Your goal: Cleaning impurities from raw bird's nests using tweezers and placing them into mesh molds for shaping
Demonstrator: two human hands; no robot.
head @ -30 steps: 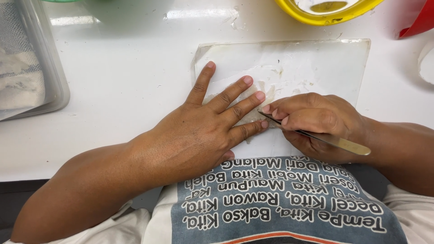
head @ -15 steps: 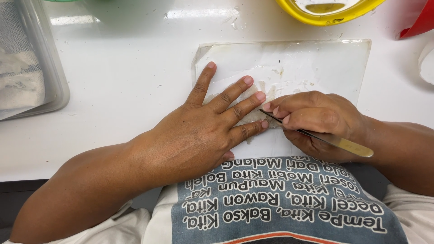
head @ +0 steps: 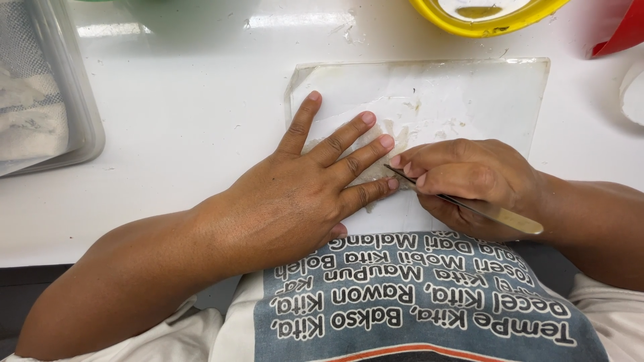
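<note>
Tweezers [head: 469,206] over clear rectangular plate [head: 469,87]

Tweezers [head: 463,204]: slim metal, lying slantwise, tips on the pale flat piece [head: 386,151]. Piece: whitish, thin, ragged-edged, flat on the clear board [head: 469,87].

From my remote seat I count two hands at work, the left hand [head: 295,201] and the right hand [head: 469,181]; one pair of tweezers [head: 469,204]; one clear rectangular plate [head: 469,87]; one pale thin sheet [head: 355,144]; one yellow bowl [head: 490,17]; one red container [head: 620,33]; one grey tray [head: 74,121].
</note>
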